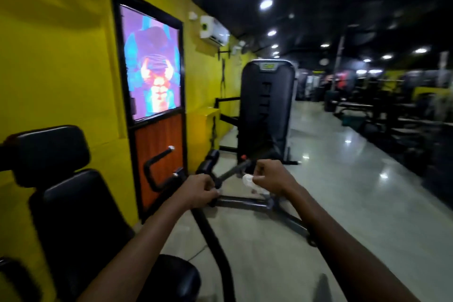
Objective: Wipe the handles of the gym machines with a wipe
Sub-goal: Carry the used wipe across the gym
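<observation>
Beside the black padded seat (66, 193) of the gym machine, the left hand (196, 191) curls its fingers round the end of a dark handle bar (208, 225), while just beyond it the right hand (272, 176) pinches a crumpled white wipe (250, 182) between thumb and fingertips, clear of that bar.

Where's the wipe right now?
The wipe is in the right hand, pinched in its fingers, just right of centre in the head view. It sits a little right of the left hand, which grips a black machine handle.
</observation>
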